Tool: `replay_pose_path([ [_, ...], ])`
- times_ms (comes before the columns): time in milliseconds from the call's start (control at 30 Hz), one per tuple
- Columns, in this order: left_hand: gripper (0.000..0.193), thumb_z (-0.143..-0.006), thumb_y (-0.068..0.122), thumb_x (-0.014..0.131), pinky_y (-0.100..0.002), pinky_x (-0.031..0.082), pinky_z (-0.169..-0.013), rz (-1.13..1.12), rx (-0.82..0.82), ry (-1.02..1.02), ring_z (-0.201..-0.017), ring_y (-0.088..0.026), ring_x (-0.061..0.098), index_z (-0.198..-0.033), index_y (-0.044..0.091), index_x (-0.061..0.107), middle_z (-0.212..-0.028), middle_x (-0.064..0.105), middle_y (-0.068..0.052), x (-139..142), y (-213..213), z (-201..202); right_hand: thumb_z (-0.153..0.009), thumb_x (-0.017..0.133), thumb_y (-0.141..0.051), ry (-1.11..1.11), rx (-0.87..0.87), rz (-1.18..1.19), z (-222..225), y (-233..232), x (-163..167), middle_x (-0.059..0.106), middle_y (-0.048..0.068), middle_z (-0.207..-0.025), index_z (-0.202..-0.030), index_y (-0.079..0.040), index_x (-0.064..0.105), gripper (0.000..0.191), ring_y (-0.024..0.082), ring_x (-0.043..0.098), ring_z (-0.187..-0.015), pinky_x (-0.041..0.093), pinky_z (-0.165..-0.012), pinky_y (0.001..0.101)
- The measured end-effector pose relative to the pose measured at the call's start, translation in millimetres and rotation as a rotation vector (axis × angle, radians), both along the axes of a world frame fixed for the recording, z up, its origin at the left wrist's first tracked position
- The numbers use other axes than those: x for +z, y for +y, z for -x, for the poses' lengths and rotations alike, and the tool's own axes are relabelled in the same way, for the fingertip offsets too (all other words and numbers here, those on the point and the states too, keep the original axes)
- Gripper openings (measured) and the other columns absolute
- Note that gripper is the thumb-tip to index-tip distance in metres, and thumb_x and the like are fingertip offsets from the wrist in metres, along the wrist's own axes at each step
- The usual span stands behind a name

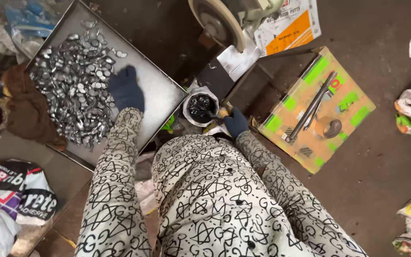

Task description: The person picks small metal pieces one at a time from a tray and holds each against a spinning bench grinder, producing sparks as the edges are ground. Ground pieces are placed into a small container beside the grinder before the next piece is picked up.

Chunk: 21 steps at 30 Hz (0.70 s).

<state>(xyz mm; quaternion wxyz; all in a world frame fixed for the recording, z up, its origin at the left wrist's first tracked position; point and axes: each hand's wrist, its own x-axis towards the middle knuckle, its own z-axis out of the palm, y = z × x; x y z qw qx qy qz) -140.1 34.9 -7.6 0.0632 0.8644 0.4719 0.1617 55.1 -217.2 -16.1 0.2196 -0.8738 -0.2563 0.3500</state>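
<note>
While both hands work in dark knit gloves, each grip reads as follows.

Left hand grip: the left hand (126, 89) lies palm down on the metal tray (160, 93), fingers together and flat at the edge of the pile of small metal discs (74, 85); whether a disc is pinched under the glove cannot be told.

Right hand grip: the right hand (236, 123) is closed around a small yellowish piece, apparently a handle, just beside the small cup (200, 108); the fingertips are hidden.

Disc location: the discs are heaped over the left half of the tray, with a few loose ones near the far corner.

Disc handling: judged stiff, thin and light singly, heavy as a heap; the shiny faces look slippery, and gloves dull the feel. A single disc is best taken by its edge, or slid clear of the pile first.

Cup handling: the cup holds a dark, glossy mass, likely messy; the rim or outer wall offers the hold.

Surroundings: a grinding wheel (216, 21) stands beyond the cup; a cardboard box (317, 107) with a metal rod (310, 107) and a tape roll (328, 127) lies to the right; a brown cloth (27, 109) lies left of the tray.
</note>
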Motion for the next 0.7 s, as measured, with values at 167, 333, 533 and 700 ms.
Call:
replay_pose_path([
  [167, 0.034, -0.098, 0.006, 0.068, -0.036, 0.055, -0.089, 0.706, -0.053, -0.73, -0.104, -0.023, 0.068, -0.131, 0.005, 0.066, -0.115, 0.071, -0.013, 6.1, -68.1, -36.4, -0.096, 0.074, -0.019, 0.239, 0.017, -0.485, 6.2, 19.7, 57.2, 0.077, 0.013, -0.107, -0.13, 0.001, 0.064, 0.041, 0.019, 0.07, -0.098, 0.056, -0.087, 0.031],
  [333, 0.029, -0.107, 0.011, 0.063, -0.031, 0.054, -0.099, 0.964, -0.226, -1.062, -0.113, -0.016, 0.065, -0.135, 0.005, 0.063, -0.124, 0.069, -0.007, 65.5, -113.5, -106.7, -0.1, 0.077, -0.019, -0.257, 0.338, -0.728, -42.0, 31.5, 121.0, 0.075, 0.015, -0.105, -0.124, -0.003, 0.068, 0.03, 0.024, 0.076, -0.093, 0.059, -0.084, 0.0336],
  [533, 0.024, -0.098, 0.023, 0.071, -0.047, 0.049, -0.073, 0.147, -0.443, -0.346, -0.085, -0.032, 0.063, -0.121, 0.014, 0.07, -0.093, 0.061, -0.011, 79.3, -75.7, -137.8, -0.1, 0.077, -0.031, -0.625, 0.589, -0.561, -106.1, 60.5, 122.1, 0.07, 0.012, -0.091, -0.111, -0.006, 0.07, 0.028, 0.032, 0.07, -0.081, 0.054, -0.067, 0.0423],
  [700, 0.018, -0.095, 0.032, 0.073, -0.044, 0.048, -0.07, 0.023, -0.491, -0.259, -0.08, -0.028, 0.063, -0.106, 0.017, 0.072, -0.088, 0.06, -0.006, 59.8, -66.9, -150.1, -0.098, 0.076, -0.033, -0.625, 0.681, -0.475, -131.0, 56.2, 106.8, 0.067, 0.011, -0.086, -0.111, -0.011, 0.069, 0.027, 0.031, 0.069, -0.077, 0.052, -0.062, 0.0435],
])
